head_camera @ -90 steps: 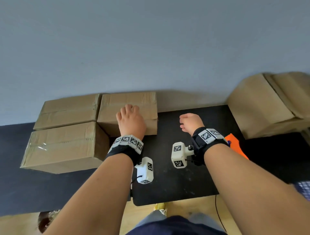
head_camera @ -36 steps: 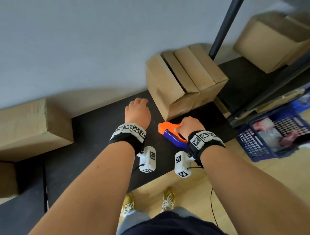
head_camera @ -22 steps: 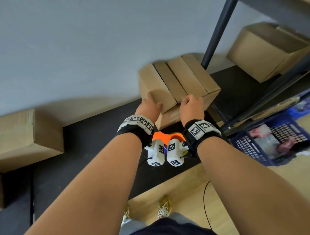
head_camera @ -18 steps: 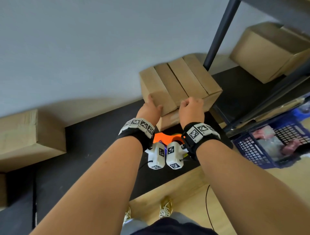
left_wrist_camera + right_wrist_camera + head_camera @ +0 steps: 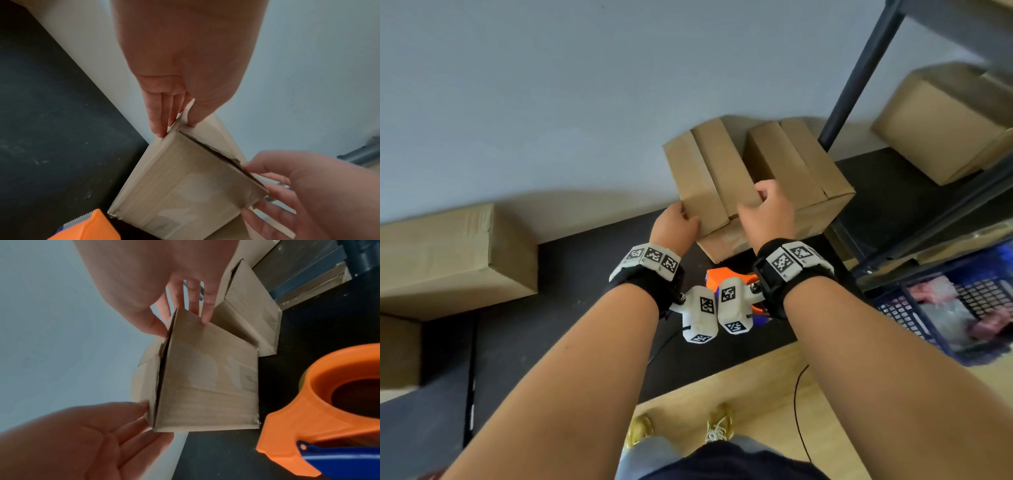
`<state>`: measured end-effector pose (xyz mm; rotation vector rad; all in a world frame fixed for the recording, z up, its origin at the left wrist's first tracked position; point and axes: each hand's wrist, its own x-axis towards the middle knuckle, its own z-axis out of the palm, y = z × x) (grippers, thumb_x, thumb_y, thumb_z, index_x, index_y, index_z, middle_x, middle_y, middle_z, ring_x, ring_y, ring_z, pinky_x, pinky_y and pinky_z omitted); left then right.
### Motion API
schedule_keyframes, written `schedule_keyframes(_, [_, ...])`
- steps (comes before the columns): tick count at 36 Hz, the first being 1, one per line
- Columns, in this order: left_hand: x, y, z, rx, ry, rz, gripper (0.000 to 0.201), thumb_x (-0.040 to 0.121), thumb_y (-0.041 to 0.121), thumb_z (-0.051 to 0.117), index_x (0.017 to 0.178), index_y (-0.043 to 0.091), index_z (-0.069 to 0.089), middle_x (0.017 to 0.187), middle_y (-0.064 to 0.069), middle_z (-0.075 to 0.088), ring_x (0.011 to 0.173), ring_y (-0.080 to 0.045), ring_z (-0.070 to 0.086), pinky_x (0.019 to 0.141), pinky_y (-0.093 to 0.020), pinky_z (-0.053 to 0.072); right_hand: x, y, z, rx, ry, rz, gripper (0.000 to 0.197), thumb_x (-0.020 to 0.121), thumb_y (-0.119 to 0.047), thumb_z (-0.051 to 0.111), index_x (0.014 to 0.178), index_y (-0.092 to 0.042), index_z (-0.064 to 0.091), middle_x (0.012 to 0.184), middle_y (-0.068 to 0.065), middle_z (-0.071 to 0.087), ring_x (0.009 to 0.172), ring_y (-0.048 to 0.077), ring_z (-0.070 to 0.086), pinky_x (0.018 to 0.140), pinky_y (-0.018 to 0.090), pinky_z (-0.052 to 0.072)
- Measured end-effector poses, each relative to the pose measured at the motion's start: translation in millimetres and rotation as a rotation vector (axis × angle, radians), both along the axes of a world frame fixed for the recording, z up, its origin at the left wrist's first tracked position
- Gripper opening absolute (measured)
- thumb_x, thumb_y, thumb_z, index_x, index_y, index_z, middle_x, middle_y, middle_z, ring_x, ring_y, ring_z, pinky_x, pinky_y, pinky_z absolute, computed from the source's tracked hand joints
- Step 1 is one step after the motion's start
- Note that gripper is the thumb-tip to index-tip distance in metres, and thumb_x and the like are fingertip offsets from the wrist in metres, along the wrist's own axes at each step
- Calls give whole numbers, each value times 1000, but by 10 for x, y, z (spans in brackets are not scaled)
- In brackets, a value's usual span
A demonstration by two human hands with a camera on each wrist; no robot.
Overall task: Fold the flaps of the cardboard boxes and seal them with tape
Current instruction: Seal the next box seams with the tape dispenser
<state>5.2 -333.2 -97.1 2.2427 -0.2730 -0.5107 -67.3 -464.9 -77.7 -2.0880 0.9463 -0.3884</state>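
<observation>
A small brown cardboard box (image 5: 709, 181) with its top flaps folded down is held over the black table (image 5: 571, 294) near the wall. My left hand (image 5: 685, 219) pinches its near left corner, thumb on top and fingers down the side (image 5: 156, 116). Round its near right corner my right hand (image 5: 756, 202) grips, thumb against fingers (image 5: 205, 311). The box's front face (image 5: 195, 186) carries clear tape. The orange and blue tape dispenser (image 5: 717, 277) lies on the table under my wrists, held by neither hand (image 5: 318, 402).
A second like box (image 5: 798, 171) stands just right of the held one. Taped boxes (image 5: 448, 257) sit at the left. A dark rack post (image 5: 856, 75) and a box on a shelf (image 5: 945, 130) are at the right, with a blue basket (image 5: 945, 308) on the floor.
My right hand let go of the tape dispenser, and both hands took hold of the left box. That box has come away from its neighbour, leaving a gap between them.
</observation>
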Motion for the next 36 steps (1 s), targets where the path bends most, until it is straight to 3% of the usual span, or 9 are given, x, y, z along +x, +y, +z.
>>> schedule_keyframes(8, [-54,565,293,-109,-77,220,46,88,19,46,134,17,49,121,-3,63,106,-23,60,83,-29,47,14,537,268,25,-112,65,34,76,-25,63,109,-19,66,108,-1,62,99,19,58,86,33,48])
schedule_keyframes(13, [-95,1085,349,-52,-164,333,43,92,27,44,133,15,50,123,-3,62,107,-24,59,79,-27,41,-23,1016,307,68,-126,168,30,84,-16,64,114,-16,65,103,-6,57,93,12,53,78,22,37])
schedule_keyframes(16, [-117,1416,302,-8,-173,360,42,90,30,49,129,13,52,119,-2,63,104,-21,60,77,-27,41,-36,1283,250,90,-85,236,32,88,-16,61,120,-16,64,110,-2,60,97,14,55,81,23,39])
schedule_keyframes(20, [-167,1749,161,48,-174,338,32,86,31,56,110,11,58,98,-2,65,91,-21,60,70,-27,40,-59,1504,77,102,-1,295,37,93,-15,56,130,-17,61,123,3,63,112,21,59,89,27,44])
schedule_keyframes(22, [-208,1863,68,65,-158,315,35,85,34,58,111,10,58,98,-3,66,90,-22,62,70,-27,42,-78,1583,-28,86,48,305,38,94,-14,54,131,-16,59,126,4,64,115,23,59,94,31,46])
schedule_keyframes(26, [-306,1942,-69,115,-79,214,43,85,39,62,116,10,55,105,-5,64,93,-23,64,79,-33,51,-117,1647,-197,78,128,266,44,97,-13,51,142,-16,51,139,5,56,126,24,53,103,32,40])
schedule_keyframes(30, [-399,1887,-68,202,-179,151,57,88,35,61,136,12,40,135,-8,41,117,-27,50,93,-35,45,-129,1621,-266,86,121,235,45,97,-11,52,142,-18,51,141,5,54,128,24,52,105,34,40])
schedule_keyframes(33, [-407,1785,-28,254,-353,-1,60,93,24,53,147,19,27,154,-2,22,140,-25,24,112,-38,28,-126,1569,-266,81,108,263,44,97,-10,52,140,-19,53,138,3,56,126,22,53,106,35,42])
schedule_keyframes(36, [-380,1643,-50,383,-476,-231,55,101,28,38,152,28,17,161,1,5,148,-22,1,120,-42,7,-130,1504,-248,88,86,295,41,96,-8,52,135,-18,57,133,3,60,122,21,55,104,33,43])
